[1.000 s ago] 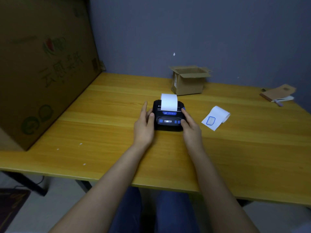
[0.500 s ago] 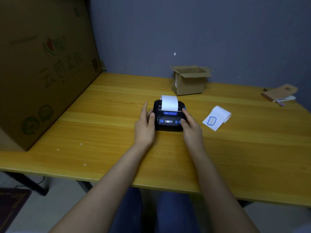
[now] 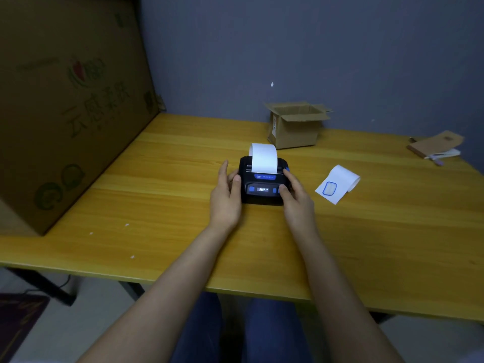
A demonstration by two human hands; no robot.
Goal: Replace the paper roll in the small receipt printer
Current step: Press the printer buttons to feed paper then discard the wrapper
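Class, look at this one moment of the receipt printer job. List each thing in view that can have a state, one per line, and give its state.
Receipt printer: lid shut, display lit, standing on the table.
Paper strip: sticking up out of the printer's slot.
Loose paper roll: lying on the table, partly unrolled, apart from the printer.
Small cardboard box: flaps open.
Left hand: resting against the printer's left side.
Right hand: thumb on the printer's front panel.

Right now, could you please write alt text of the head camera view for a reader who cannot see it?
Two hands, the left hand and the right hand, rest against the sides of a small black receipt printer on a yellow wooden table, with white paper sticking up from its top. A loose paper strip lies to its right, an open cardboard box behind.
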